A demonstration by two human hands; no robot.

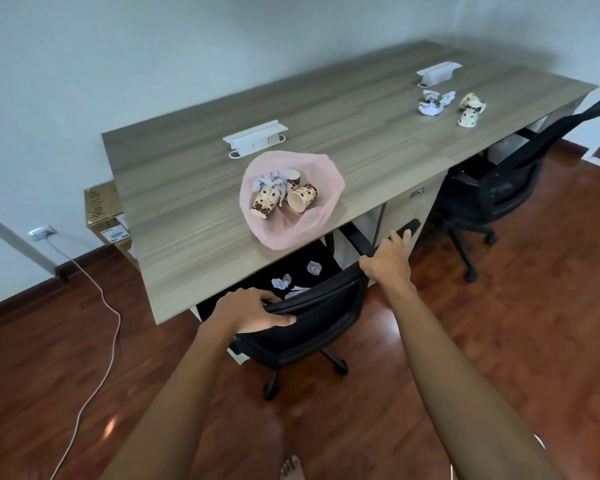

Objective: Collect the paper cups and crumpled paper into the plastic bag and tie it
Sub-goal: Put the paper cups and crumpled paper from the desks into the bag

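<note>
A pink plastic bag (pixel 321 188) lies open on the wooden desk (pixel 343 126), near its front edge. Inside it are three spotted paper cups (pixel 302 199) and crumpled paper (pixel 269 180). Two more cups (pixel 470 109) and crumpled paper (pixel 432 103) lie at the far right of the desk. More paper balls (pixel 281 282) rest on the seat of the black chair (pixel 312 317) tucked under the desk. My left hand (pixel 253 311) grips the top of the chair's backrest. My right hand (pixel 387 256) holds the backrest's right end, fingers wrapped over it.
Two white socket boxes (pixel 255 140) (pixel 437 72) sit on the desk. A second black chair (pixel 499 188) stands at the right. A cardboard box (pixel 106 213) is left of the desk, and a white cable (pixel 97 327) trails over the wood floor.
</note>
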